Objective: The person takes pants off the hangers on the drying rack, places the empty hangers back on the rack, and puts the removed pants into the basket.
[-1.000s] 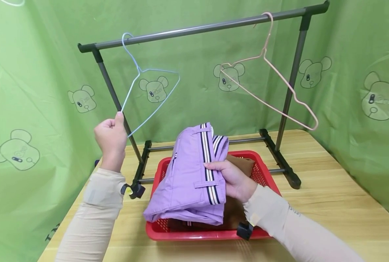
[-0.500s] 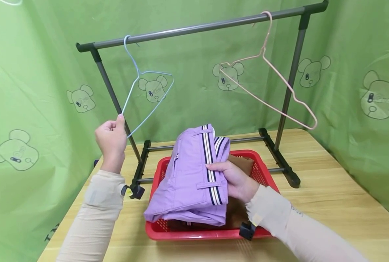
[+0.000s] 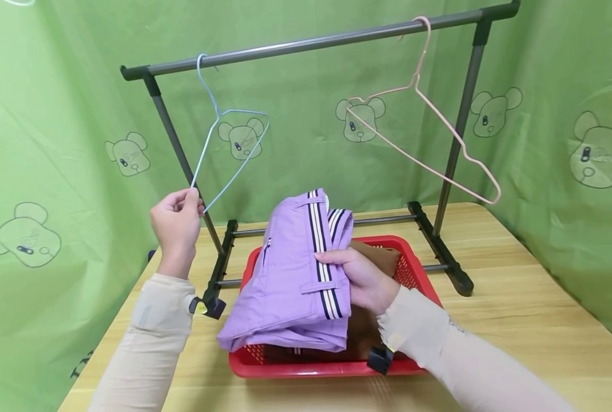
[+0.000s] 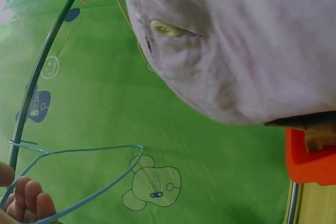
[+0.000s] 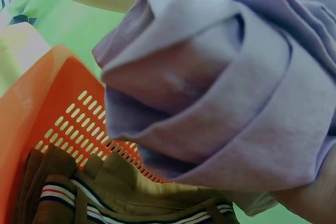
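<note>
My left hand point(image 3: 177, 229) pinches the near end of a light-blue wire hanger point(image 3: 234, 174), whose hook sits over the rack's bar. In the left wrist view, curled fingers point(image 4: 30, 199) lie at that end of the hanger. Purple trousers point(image 3: 290, 263) with a striped waistband are in my right hand point(image 3: 365, 280), the thumb lying across the stripes and the other fingers hidden behind the cloth. The trousers are bunched up above a red basket point(image 3: 306, 371). Their folds fill much of the right wrist view, and a button point(image 4: 164, 28) shows in the left wrist view.
A grey clothes rack point(image 3: 306, 44) stands on the wooden table point(image 3: 532, 320). From the right part of its bar hangs a pink wire hanger point(image 3: 442, 117). Brown trousers point(image 5: 121, 187) with a striped waistband lie in the basket. Green curtain point(image 3: 306, 154) surrounds the table.
The blue hanger has swung round, its far end shifting left. My left hand has dropped slightly on the hanger. The purple trousers in my right hand moved slightly right, then back left.
</note>
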The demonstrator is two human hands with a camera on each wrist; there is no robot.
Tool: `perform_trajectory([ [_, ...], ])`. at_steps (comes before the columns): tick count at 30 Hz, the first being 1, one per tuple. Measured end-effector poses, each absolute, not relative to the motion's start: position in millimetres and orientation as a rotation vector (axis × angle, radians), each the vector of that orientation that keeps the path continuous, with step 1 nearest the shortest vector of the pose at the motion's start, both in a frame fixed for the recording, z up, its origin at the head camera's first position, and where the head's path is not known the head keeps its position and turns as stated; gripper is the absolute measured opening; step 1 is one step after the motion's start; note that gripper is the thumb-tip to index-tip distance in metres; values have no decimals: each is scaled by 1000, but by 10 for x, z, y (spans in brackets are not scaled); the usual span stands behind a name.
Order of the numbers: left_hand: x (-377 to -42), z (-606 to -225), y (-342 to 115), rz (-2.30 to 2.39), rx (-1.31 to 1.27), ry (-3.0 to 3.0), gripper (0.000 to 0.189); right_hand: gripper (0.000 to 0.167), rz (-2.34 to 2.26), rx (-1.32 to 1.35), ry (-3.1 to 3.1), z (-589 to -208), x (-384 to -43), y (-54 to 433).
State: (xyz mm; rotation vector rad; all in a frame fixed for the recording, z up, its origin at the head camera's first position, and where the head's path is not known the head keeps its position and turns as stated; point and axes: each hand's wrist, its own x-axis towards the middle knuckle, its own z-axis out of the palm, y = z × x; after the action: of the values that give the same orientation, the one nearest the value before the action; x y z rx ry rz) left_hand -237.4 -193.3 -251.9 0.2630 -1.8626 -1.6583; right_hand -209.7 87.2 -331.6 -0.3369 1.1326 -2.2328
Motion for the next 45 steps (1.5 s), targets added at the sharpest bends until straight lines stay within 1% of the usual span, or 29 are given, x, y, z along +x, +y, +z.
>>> perform_trajectory([
  [5,-2342,-2540,-1941,-1672,220,-1865,28,25,-2226,-305,1130,-3283,-2091,851],
  [13,-2266,-2625,-2025,-1682,219,-1821,42,23,-2227,-326,1113,-3272,-2088,808],
  [19,-2248,-2718,-2117,-1834,232,-1694,42,26,-2178,-315,1122,-3323,-2095,827],
  [24,-2271,-2822,-2142,-1920,266,-1696,47,26,-2156,-313,1142,-3399,-2105,878],
  [33,-2312,-3029,-2134,-1886,309,-1785,50,23,-2125,-311,1112,-3475,-2145,1003],
  [40,-2346,-3216,-2109,-1847,324,-1852,52,24,-2112,-299,1127,-3521,-2158,1103],
  [45,-2382,-3340,-2101,-1858,349,-1955,43,26,-2100,-293,1164,-3548,-2161,1184],
])
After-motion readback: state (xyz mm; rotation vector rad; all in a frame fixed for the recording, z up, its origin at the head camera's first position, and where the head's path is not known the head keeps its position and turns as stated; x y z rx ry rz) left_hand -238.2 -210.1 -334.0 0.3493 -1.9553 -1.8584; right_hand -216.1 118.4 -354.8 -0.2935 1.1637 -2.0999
